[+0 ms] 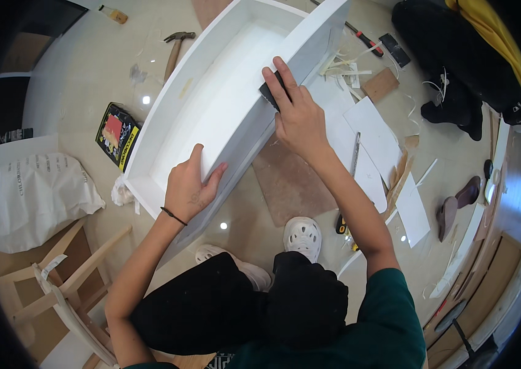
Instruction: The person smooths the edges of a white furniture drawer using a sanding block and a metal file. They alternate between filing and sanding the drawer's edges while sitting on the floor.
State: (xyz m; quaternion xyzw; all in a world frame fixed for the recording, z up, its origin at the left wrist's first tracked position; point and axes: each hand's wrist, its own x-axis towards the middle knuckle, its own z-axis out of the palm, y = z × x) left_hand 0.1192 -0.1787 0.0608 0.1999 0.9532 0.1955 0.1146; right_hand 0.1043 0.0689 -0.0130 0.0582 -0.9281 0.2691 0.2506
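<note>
A long white open box, like a drawer or shelf frame, stands on the floor in front of me. My left hand grips the top edge of its near side wall, thumb inside and fingers outside. My right hand presses a small dark block against the same wall's upper edge further along.
A hammer and a yellow-black tin lie left of the box. White paper sheets, wood shavings, a red-handled tool and a wood offcut lie to the right. A wooden chair frame and a white sack stand at lower left.
</note>
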